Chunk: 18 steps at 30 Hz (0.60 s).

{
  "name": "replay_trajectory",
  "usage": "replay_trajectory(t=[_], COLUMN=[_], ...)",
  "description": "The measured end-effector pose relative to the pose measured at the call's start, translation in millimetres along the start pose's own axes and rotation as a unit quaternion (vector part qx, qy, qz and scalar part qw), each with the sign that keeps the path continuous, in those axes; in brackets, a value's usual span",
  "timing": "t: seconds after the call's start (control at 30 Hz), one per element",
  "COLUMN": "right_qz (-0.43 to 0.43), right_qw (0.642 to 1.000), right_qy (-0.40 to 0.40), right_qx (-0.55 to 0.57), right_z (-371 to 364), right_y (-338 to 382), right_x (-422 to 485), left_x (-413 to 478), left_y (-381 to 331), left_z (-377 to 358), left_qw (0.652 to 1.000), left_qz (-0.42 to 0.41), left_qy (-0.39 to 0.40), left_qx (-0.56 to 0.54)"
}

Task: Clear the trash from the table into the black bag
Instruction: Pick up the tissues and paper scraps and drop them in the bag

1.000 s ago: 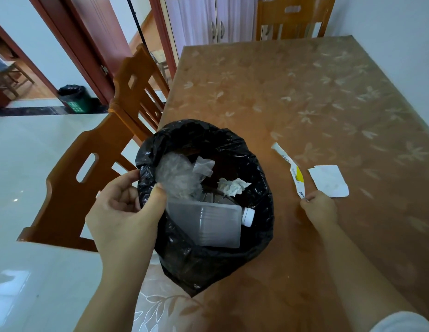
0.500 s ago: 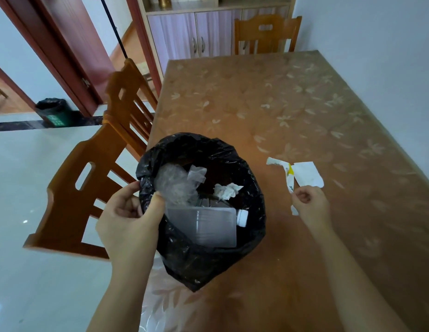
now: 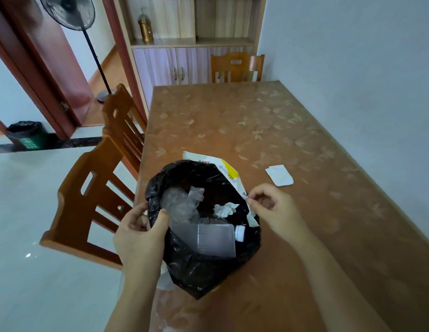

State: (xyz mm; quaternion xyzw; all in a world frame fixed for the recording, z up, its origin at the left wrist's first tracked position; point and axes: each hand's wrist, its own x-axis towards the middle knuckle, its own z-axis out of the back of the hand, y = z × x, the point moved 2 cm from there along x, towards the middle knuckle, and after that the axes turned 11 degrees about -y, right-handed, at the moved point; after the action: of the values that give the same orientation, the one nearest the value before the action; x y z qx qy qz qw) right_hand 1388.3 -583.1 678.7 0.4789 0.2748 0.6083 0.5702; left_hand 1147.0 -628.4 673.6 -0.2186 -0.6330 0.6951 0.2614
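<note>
A black bag (image 3: 199,274) hangs open over the near left part of the brown table (image 3: 304,130). My left hand (image 3: 139,233) grips its left rim. Inside lie a clear plastic bottle (image 3: 208,240) with a white cap, crumpled clear plastic (image 3: 177,204) and a white tissue wad (image 3: 224,209). My right hand (image 3: 273,209) pinches a white and yellow wrapper (image 3: 229,173) that lies across the bag's far right rim. A white paper scrap (image 3: 279,174) lies flat on the table to the right, apart from both hands.
Two wooden chairs (image 3: 89,202) stand along the table's left side, another (image 3: 236,67) at the far end. The wall runs along the table's right side. A cabinet (image 3: 175,65), a standing fan (image 3: 72,10) and a small bin (image 3: 26,134) stand further back.
My right hand lifted the white and yellow wrapper off the table and carried it left onto the bag's rim. The white scrap stayed on the table. The camera tilted upward.
</note>
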Motion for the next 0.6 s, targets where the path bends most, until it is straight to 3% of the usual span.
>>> replay_trajectory(t=[0.1, 0.27, 0.43, 0.6], right_qz=[0.044, -0.004, -0.021, -0.052], right_qw=[0.996, 0.97, 0.945, 0.934], right_qy=[0.075, 0.206, 0.252, 0.286], right_qx=[-0.035, -0.126, -0.207, -0.205], right_z=[-2.8, -1.7, -2.5, 7.9], right_y=[17.6, 28.0, 43.4, 53.4], right_x=[-13.8, -28.1, -30.0, -30.9], left_x=[-4.9, -5.3, -3.5, 3.5], left_y=[-1.2, -4.6, -10.0, -8.9], left_z=[10.7, 28.9, 41.6, 50.7], left_qw=[1.0, 0.999, 0.998, 0.998], left_qz=[0.004, 0.016, 0.0, -0.005], left_qy=[0.016, 0.016, 0.008, 0.002], left_qx=[-0.012, -0.042, -0.061, -0.064])
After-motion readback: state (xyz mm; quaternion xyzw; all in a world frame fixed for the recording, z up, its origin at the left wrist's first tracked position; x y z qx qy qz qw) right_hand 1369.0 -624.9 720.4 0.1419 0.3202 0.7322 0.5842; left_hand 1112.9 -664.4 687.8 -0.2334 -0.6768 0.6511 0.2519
